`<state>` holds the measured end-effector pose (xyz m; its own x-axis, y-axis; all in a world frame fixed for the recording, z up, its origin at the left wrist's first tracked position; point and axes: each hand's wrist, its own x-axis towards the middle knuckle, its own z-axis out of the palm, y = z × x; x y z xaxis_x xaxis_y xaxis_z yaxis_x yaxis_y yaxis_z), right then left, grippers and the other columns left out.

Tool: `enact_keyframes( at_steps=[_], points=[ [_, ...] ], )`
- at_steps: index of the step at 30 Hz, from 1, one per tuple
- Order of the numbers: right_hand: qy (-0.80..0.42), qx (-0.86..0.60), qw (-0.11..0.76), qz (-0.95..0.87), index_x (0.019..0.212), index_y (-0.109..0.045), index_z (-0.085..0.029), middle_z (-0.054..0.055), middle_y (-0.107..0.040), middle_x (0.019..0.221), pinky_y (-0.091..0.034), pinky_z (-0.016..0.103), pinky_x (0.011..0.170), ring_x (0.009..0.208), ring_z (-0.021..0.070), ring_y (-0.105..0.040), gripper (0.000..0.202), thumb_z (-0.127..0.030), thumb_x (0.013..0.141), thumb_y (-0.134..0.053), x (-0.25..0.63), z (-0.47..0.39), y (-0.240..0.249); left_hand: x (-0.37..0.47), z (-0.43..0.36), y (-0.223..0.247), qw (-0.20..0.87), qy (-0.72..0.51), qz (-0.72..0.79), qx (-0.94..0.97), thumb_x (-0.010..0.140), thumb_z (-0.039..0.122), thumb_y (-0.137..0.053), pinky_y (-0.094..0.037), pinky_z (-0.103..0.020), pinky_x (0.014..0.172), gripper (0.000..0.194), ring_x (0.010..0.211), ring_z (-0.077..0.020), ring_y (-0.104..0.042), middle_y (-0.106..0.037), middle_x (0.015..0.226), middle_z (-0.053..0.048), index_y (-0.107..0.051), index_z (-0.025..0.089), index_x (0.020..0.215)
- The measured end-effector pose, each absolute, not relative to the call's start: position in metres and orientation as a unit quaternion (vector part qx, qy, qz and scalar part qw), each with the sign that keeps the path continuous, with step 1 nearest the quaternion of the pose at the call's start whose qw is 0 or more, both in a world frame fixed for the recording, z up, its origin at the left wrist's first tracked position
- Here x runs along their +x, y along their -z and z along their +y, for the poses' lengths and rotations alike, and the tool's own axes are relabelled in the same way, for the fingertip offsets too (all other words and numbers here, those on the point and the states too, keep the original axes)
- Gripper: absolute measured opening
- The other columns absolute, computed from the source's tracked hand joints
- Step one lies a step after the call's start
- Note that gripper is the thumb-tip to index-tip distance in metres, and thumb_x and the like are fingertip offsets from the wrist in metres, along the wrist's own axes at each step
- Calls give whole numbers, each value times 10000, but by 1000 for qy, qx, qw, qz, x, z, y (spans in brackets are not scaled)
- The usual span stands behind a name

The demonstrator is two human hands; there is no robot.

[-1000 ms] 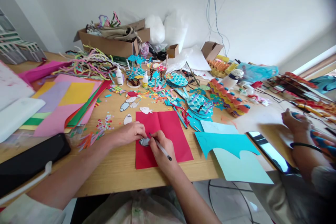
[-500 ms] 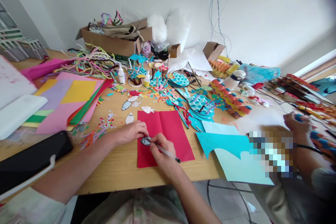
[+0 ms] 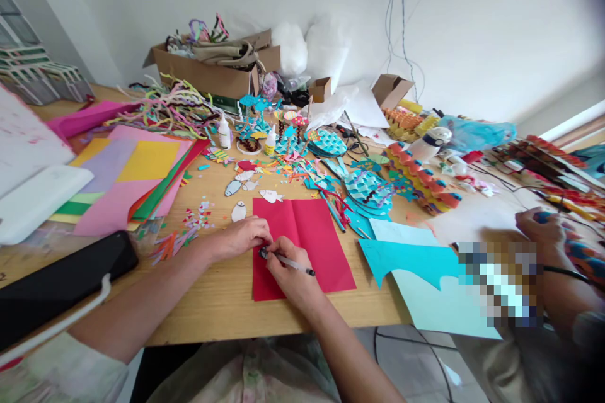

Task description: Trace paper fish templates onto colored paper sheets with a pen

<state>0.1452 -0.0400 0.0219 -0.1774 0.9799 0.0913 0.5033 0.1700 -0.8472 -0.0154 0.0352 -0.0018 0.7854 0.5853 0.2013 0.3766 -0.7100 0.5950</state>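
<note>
A small paper fish cutout (image 3: 263, 253), mostly hidden by fingers, lies on a creased red sheet of paper (image 3: 327, 244). My left hand (image 3: 243, 236) rests at the sheet's left side, its fingers curled together with the tips at the fish's upper edge. In a writing grip, my right hand (image 3: 292, 269) holds a clear-barrelled pen (image 3: 297, 264), whose point is down at the fish behind my fingers. More fish cutouts lie beyond the sheet, among them a white one (image 3: 239, 211) by my left hand and another white one (image 3: 271, 196) at the top edge.
Coloured paper sheets (image 3: 151, 160) and a black phone (image 3: 70, 286) are at left. Glue bottles (image 3: 224, 133), paper scraps and blue paper crafts (image 3: 368, 187) spread across the middle. Cut turquoise paper (image 3: 411, 258) lies at right, beside a co-worker's hand (image 3: 543, 230).
My right hand has shifted slightly toward the left hand, covering more of the fish, and the pen has tilted flatter. The whole view has shifted a little.
</note>
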Motion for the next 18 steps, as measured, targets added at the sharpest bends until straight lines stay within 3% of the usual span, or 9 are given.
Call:
enact_keyframes(
  at_steps=[18],
  points=[
    [-354, -543, 327, -688, 697, -515, -190, -27, -543, 575, -345, 181, 489, 501, 97, -479, 69, -174, 724, -453, 143, -41, -21, -15, 31, 3, 279, -204, 277, 897, 847, 142, -499, -378, -235, 704, 168, 752, -127, -503, -560, 775, -17, -645, 160, 767]
  ],
)
